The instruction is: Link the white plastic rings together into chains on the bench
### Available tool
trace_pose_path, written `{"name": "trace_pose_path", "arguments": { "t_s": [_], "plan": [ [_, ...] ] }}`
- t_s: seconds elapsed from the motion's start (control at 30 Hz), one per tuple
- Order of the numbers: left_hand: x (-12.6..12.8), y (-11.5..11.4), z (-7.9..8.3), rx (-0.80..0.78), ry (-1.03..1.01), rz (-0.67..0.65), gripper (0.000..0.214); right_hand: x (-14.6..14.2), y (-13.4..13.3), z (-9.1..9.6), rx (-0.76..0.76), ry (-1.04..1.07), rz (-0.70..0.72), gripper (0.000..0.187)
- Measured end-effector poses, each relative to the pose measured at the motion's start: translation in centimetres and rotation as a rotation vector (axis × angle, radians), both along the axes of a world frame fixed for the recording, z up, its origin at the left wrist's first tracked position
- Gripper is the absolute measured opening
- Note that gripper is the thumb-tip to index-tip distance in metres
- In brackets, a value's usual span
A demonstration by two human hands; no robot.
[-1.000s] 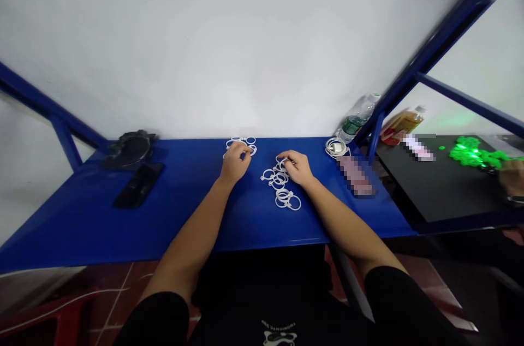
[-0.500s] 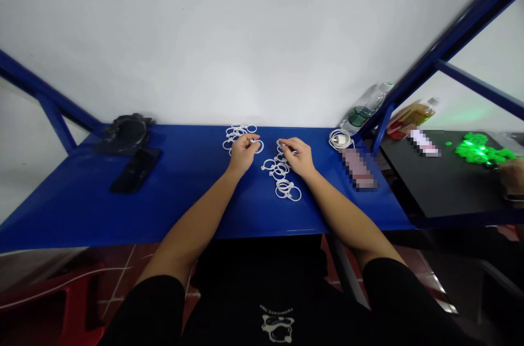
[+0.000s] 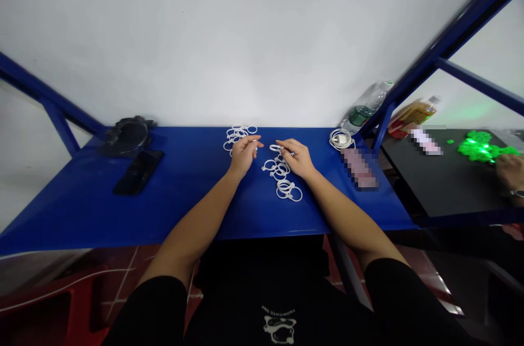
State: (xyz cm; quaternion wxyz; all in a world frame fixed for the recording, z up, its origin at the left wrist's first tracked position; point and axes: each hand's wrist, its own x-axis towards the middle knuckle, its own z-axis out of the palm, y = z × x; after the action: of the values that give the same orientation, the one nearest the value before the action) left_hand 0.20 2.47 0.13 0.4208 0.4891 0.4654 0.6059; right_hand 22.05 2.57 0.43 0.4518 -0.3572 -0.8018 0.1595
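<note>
White curtain rings with small eyelets lie in two groups on the blue tabletop (image 3: 192, 204). The farther group (image 3: 236, 132) sits near the wall, just beyond my left hand (image 3: 244, 154). Thumb and fingers of that hand pinch a white ring (image 3: 256, 144), of which only a small part shows, apparently edge-on. My right hand (image 3: 298, 157) pinches another white ring (image 3: 274, 148) at its fingertips, tilted nearly flat to my view. Below it spreads the nearer group (image 3: 280, 171), partly covered by my fingers, with several rings (image 3: 290, 191) closest to me.
A black phone (image 3: 138, 172) and a dark round object (image 3: 127, 136) lie left. To the right are a coiled white cable (image 3: 341, 139), a clear bottle (image 3: 364, 111) and a pixelated item (image 3: 360, 168). Another person's hand (image 3: 511, 174) is by green lit pieces (image 3: 478, 147) on a black table.
The ring in my left hand has turned from face-on to nearly hidden. A ring now shows plainly at my right fingertips. At far right, the other person's hand has come further into view.
</note>
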Motion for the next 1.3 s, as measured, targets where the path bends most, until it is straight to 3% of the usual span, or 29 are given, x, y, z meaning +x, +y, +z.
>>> {"name": "trace_pose_path", "arguments": {
  "t_s": [0.1, 0.3, 0.47, 0.87, 1.13, 1.3],
  "plan": [
    [0.2, -0.3, -0.5, 0.083, 0.132, -0.024, 0.025, -0.1, 0.0, -0.1, 0.017, 0.014, 0.021, 0.033],
    [0.7, -1.2, -1.2, 0.421, 0.516, -0.063, 0.022, -0.3, -0.3, 0.1, 0.034, 0.048, 0.072, 0.028],
    [0.4, -1.3, -1.0, 0.562, 0.678, -0.039, 0.013, -0.4, -0.4, 0.1, 0.018, 0.038, 0.12, 0.027],
    [0.9, -1.8, -1.0, 0.586, 0.807, -0.111, 0.017, -0.2, -0.3, 0.3, 0.035, 0.061, 0.08, 0.028],
    [0.2, -1.4, -0.7, 0.638, 0.862, -0.046, 0.028, 0.6, 0.3, -0.6, 0.034, -0.019, -0.026, 0.036],
    [0.0, -1.4, -0.6, 0.601, 0.916, -0.043, 0.032, 1.1, 1.1, -1.1, -0.019, -0.077, 0.027, 0.033]
  ]
}}
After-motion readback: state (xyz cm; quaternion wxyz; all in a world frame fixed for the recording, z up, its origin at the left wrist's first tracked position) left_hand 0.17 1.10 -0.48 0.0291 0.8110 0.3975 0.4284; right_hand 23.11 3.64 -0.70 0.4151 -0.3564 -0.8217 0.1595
